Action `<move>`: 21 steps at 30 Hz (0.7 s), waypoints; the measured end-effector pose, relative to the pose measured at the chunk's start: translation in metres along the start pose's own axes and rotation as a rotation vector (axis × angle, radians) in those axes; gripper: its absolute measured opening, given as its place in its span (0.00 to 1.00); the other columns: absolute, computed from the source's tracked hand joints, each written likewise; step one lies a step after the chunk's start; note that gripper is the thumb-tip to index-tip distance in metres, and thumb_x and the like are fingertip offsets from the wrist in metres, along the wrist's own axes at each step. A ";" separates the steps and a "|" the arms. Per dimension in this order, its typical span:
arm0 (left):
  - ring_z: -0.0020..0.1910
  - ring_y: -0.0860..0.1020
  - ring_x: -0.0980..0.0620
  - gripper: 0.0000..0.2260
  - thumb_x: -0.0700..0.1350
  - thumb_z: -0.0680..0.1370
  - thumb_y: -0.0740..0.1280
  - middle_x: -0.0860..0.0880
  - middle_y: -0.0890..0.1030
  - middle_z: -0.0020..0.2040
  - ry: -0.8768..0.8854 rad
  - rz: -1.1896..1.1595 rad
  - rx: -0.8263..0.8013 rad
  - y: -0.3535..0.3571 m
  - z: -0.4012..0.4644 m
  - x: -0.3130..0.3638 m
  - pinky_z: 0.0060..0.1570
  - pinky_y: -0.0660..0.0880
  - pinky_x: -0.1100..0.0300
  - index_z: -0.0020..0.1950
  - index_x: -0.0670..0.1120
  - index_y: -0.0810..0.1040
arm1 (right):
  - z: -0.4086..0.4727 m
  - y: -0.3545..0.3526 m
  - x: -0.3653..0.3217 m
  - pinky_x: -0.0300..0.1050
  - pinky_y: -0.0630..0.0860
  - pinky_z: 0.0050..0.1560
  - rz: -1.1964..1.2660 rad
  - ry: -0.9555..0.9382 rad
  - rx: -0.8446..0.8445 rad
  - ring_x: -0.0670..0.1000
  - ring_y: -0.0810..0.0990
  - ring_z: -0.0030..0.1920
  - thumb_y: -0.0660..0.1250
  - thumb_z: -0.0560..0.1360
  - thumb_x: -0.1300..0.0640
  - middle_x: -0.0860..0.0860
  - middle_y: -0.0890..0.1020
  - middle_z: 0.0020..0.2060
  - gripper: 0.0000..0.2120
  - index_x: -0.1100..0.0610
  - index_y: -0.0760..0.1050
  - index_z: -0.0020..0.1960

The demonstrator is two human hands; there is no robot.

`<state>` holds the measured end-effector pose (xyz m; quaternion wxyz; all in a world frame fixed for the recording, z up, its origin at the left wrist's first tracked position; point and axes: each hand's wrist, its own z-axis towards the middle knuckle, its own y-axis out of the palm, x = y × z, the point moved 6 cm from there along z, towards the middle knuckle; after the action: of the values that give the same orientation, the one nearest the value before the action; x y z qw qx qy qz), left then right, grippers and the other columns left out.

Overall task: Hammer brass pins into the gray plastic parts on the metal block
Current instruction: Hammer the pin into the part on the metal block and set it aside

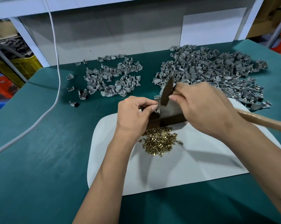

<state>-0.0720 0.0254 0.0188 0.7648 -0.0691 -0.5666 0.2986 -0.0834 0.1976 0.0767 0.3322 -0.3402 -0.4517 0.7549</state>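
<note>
Brass pins (159, 142) lie heaped before a dark metal block (169, 113); the left hand (134, 117) pinches a gray part (157, 110) there, the right hand (204, 107) grips a wooden-handled hammer (167, 91).

block (170, 114) on mat (193, 159), pins (159, 142) in front, small parts pile (114, 78) behind-L, big pile (214, 70) behind-R
</note>
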 end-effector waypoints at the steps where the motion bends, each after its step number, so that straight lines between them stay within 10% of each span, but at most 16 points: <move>1: 0.47 0.84 0.50 0.05 0.39 0.74 0.76 0.52 0.86 0.43 0.000 -0.002 0.003 0.000 0.001 0.000 0.54 0.80 0.47 0.47 0.48 0.89 | 0.000 -0.002 0.000 0.52 0.77 0.41 0.012 -0.001 0.022 0.60 0.80 0.41 0.56 0.83 0.45 0.52 0.83 0.41 0.13 0.49 0.75 0.55; 21: 0.48 0.82 0.59 0.09 0.42 0.76 0.74 0.55 0.84 0.42 0.003 0.005 -0.012 0.004 -0.002 0.004 0.51 0.76 0.59 0.42 0.56 0.81 | 0.000 0.004 0.033 0.52 0.77 0.40 0.150 0.147 0.050 0.59 0.80 0.40 0.62 0.82 0.46 0.50 0.82 0.37 0.11 0.52 0.76 0.52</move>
<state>-0.0713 0.0310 0.0198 0.7647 -0.0754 -0.5669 0.2970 -0.1023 0.2231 0.0662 0.3152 -0.4193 -0.3802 0.7617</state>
